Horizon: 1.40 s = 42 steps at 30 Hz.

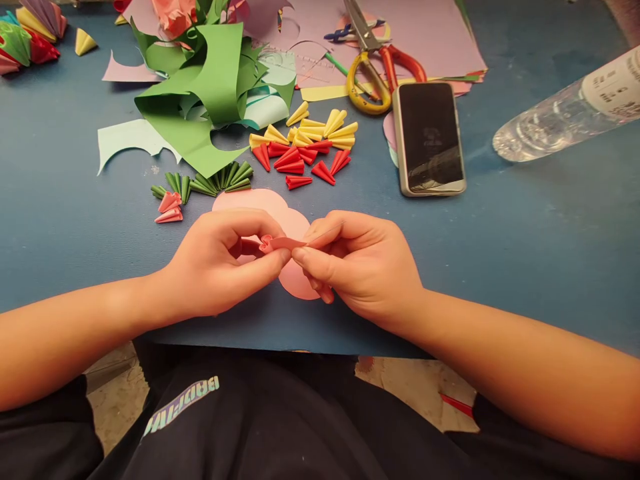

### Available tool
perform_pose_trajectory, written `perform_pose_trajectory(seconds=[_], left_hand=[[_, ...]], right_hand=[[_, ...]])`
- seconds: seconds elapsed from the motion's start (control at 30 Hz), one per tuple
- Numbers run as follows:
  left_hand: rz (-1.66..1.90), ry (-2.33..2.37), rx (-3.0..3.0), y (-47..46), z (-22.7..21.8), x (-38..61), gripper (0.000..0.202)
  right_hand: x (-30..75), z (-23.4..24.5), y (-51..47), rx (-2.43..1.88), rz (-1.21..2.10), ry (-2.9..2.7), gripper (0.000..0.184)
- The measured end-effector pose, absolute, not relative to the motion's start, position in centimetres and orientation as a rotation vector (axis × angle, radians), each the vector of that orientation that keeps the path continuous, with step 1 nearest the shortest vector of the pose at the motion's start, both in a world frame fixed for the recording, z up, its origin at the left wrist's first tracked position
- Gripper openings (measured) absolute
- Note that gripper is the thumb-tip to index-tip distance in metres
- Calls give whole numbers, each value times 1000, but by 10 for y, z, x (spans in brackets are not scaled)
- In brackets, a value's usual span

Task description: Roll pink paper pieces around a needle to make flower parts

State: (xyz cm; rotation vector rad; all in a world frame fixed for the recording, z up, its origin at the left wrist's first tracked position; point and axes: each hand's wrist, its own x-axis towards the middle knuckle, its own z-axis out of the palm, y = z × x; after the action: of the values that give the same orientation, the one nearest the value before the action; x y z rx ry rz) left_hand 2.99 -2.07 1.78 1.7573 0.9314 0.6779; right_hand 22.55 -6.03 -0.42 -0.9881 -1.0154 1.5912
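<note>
Between my two hands is a small pink paper cone [283, 243], its rolled end at the left and its thin end at the right. The fingertips of my left hand [225, 260] pinch the rolled side. My right hand [363, 263] pinches the thin end between thumb and forefinger. Beneath them lie overlapping pink paper circles [299, 283], partly covered by the hands. Just beyond, green paper cones [225, 179], two or so pink cones [169, 208], red cones [290, 160] and yellow cones [310, 130] rest in loose groups on the blue table [525, 267].
Green paper offcuts [215, 73] pile up at the back left, beside a pale offcut [133, 140]. Scissors [373, 60] lie on purple paper sheets [440, 33]. A phone [429, 140] and a lying clear bottle [555, 117] are to the right. Colourful cones [30, 40] sit far left.
</note>
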Motion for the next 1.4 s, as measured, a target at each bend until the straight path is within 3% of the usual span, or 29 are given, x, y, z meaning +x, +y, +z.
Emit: perform_pose_trajectory(seconds=[0.83, 1.13, 1.4], left_hand=[[647, 930, 1760, -20, 18, 31, 10], [637, 1020, 1688, -20, 18, 35, 13], [583, 962, 1594, -14, 13, 32, 15]], right_hand=[[226, -4, -59, -1045, 1556, -1061, 54], [227, -11, -57, -1079, 1417, -1102, 32], [229, -10, -56, -1092, 1459, -1091, 34]])
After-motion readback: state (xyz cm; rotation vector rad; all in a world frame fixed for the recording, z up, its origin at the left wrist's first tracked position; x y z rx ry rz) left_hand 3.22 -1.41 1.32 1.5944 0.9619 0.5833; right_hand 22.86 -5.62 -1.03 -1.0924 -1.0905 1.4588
